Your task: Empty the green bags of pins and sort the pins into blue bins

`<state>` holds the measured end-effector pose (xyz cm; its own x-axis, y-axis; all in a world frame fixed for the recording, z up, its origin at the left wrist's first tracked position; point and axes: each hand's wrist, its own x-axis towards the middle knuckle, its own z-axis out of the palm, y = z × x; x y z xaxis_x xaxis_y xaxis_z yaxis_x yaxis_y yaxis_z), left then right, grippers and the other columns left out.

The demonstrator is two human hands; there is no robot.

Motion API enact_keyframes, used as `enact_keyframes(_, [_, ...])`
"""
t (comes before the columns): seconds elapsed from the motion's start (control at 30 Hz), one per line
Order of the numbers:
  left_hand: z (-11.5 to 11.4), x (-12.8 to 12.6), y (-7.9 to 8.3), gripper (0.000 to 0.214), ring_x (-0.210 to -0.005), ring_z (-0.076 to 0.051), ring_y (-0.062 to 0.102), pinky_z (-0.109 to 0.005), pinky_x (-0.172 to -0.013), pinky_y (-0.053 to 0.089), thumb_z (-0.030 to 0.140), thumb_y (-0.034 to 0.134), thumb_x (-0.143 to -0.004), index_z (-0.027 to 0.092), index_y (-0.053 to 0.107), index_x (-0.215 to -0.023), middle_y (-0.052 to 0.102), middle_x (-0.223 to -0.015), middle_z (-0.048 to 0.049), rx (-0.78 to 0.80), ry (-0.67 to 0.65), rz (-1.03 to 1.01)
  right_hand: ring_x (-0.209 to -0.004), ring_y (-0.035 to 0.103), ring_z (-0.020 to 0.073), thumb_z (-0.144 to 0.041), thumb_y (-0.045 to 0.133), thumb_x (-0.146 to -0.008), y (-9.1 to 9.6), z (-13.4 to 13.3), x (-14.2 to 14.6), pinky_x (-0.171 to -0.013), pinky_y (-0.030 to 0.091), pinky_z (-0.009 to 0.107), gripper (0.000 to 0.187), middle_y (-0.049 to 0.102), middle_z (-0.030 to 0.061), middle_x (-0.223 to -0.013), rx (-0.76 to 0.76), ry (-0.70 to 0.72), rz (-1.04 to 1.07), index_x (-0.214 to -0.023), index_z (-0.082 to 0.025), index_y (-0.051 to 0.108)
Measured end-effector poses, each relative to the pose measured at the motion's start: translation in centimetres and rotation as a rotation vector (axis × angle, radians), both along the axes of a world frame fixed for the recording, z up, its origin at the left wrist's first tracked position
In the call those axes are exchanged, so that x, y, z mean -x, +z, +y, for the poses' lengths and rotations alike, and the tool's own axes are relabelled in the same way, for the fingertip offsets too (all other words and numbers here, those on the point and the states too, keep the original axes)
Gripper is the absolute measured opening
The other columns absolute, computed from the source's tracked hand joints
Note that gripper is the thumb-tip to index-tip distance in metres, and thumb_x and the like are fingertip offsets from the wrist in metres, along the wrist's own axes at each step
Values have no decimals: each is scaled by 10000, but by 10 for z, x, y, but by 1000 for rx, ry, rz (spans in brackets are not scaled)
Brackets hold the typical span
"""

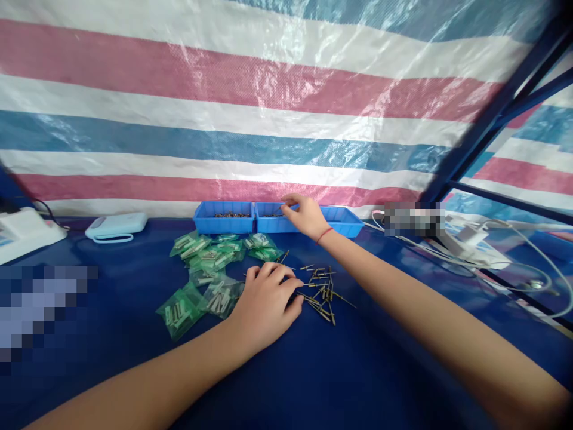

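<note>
across the surface (pixel 134 322), bags (pixel 210 258) lie filled while pins (pixel 328 292) remain loose; i can't tell if left hand (pixel 267 303) or right hand (pixel 308 216) grips any.

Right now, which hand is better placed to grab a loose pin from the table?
Probably the left hand: it's right by the loose pins. The right hand is farther away, at the middle blue bin.
</note>
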<state>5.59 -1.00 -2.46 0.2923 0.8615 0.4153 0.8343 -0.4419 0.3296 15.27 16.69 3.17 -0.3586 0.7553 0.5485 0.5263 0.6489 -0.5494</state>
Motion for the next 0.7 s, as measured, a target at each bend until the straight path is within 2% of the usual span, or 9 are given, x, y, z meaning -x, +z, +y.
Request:
enact_keyframes(0.07, [1, 1, 0, 201, -1063, -239, 517, -437, -840, 337, 256, 488, -905, 270, 661, -1006, 662, -1061, -15, 13, -3, 7, -711, 614, 162, -165, 564, -779, -3, -6, -1, -716, 463, 303, 271, 686, 72, -853, 15, -7, -25, -1033, -105, 640])
enact_keyframes(0.17, [2, 1, 0, 206, -1025, -229, 529, -436, -831, 323, 235, 464, -921, 270, 662, -963, 676, -1000, -5, 16, -3, 7, -614, 571, 123, -201, 550, -803, -4, -30, -16, -666, 451, 281, 289, 679, 47, -863, 22, 33, -77, -1074, -128, 619])
enact_keyframes(0.33, [1, 0, -1, 173, -1006, -239, 524, -440, -823, 317, 250, 482, -909, 259, 651, -944, 676, -967, -6, 0, 26, 17, -619, 573, 110, -196, 508, -828, -4, -76, -60, -638, 441, 252, 167, 677, 14, -785, 78, 274, -339, -841, -169, 673])
enact_keyframes(0.4, [0, -1, -2, 157, -1012, -248, 518, -441, -821, 319, 263, 499, -897, 252, 651, -935, 670, -973, -10, -7, 56, 23, -682, 600, 125, -185, 531, -814, -8, -88, -75, -657, 454, 252, 161, 674, 22, -817, 101, 333, -439, -854, -178, 687])
enact_keyframes(0.57, [0, -1, -1, 166, -1002, -238, 513, -427, -817, 323, 244, 489, -902, 256, 654, -886, 662, -971, -7, -19, 65, 25, -832, 628, 166, -212, 589, -807, -21, -97, -92, -777, 486, 287, 203, 646, 59, -972, 108, 367, -510, -983, -191, 688])
enact_keyframes(0.7, [1, -2, -1, 176, -985, -229, 515, -411, -796, 327, 228, 485, -906, 252, 649, -848, 657, -957, -1, -24, 63, 29, -801, 619, 147, -163, 535, -848, -27, -100, -91, -744, 484, 266, 160, 638, 46, -936, 96, 390, -493, -906, -194, 681])
